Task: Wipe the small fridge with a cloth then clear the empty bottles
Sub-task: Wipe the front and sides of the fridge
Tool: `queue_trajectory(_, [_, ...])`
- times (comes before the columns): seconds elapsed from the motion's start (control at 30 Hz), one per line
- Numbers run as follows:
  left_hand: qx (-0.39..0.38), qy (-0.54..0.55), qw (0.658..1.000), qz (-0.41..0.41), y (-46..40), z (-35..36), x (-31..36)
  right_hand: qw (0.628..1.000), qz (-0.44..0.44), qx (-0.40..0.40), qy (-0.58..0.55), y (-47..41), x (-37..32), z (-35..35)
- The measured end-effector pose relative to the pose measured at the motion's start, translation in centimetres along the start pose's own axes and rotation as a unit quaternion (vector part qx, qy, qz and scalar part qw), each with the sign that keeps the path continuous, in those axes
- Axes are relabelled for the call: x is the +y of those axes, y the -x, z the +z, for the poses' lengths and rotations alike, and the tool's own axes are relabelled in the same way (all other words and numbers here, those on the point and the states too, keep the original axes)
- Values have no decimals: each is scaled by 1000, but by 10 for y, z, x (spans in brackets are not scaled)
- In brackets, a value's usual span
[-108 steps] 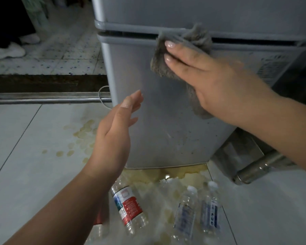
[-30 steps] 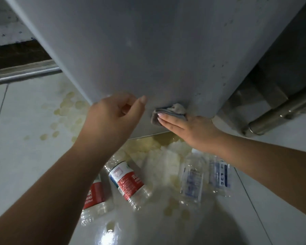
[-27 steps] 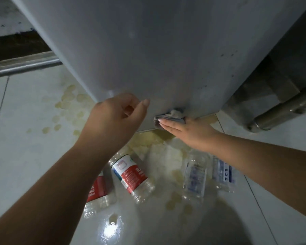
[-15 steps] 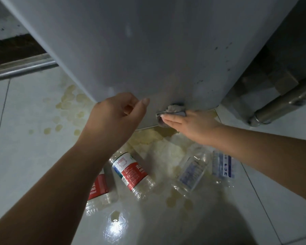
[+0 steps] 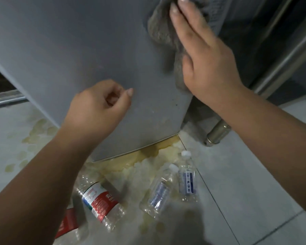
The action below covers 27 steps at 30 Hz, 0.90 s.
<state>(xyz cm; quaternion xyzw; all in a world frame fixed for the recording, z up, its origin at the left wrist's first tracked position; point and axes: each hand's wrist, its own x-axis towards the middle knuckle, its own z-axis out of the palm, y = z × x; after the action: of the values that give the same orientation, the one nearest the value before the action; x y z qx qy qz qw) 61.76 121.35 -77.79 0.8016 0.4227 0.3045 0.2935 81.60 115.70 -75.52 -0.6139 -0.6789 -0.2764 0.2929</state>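
Note:
The small grey fridge (image 5: pixel 74 50) fills the upper half of the view. My right hand (image 5: pixel 205 55) presses a grey cloth (image 5: pixel 159 30) flat against the fridge's right edge, fingers straight. My left hand (image 5: pixel 97 110) hovers in front of the fridge's lower part with fingers loosely curled, holding nothing. On the floor below lie several empty plastic bottles: one with a red label (image 5: pixel 101 204), another red-labelled one (image 5: pixel 69 225) partly hidden by my left forearm, and two small ones with blue labels (image 5: pixel 158 193) (image 5: pixel 187 179).
Yellowish spilled liquid (image 5: pixel 140 160) spreads over the white floor tiles under the fridge and around the bottles. A metal tube leg (image 5: pixel 217 133) stands at the right, beside a dark cabinet. A metal door rail (image 5: pixel 5 99) runs at the left.
My right hand has swept the cloth from the fridge's bottom edge up to its upper right side. My left hand stays loosely curled. One small blue-labelled bottle has shifted to a slant.

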Motion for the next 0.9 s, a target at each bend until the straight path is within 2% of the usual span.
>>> queue_trajectory(0.1, [13,-11,999,43,-2,-5,9,996,33,74,-31,-2,-12,12])
queue_trajectory(0.4, [54,-28,987,149,-30,-16,58,977,74,184,-78,-4,-14,28])
queue_trajectory(0.47, [56,-44,983,172,-35,-16,70,965,124,201,-114,-7,-14,29])
queue_trajectory(0.53, [58,-95,966,235,-37,-17,78,934,210,235,-169,-10,-12,29])
queue_trajectory(0.6, [58,-175,922,340,-38,-19,82,887,301,277,-213,-14,-11,29])
queue_trajectory(0.67, [50,-265,855,443,-40,-21,74,828,380,321,-257,-19,-14,30])
queue_trajectory(0.73, [34,-365,782,504,-49,-30,59,779,427,366,-279,-24,-20,34])
queue_trajectory(0.77, [23,-410,752,515,-55,-39,52,767,438,385,-266,-28,-24,35])
queue_trajectory(0.83, [6,-474,707,524,-65,-55,42,771,439,414,-202,-35,-35,39])
queue_trajectory(0.9, [-1,-504,685,526,-71,-68,37,810,389,409,-156,-37,-52,47])
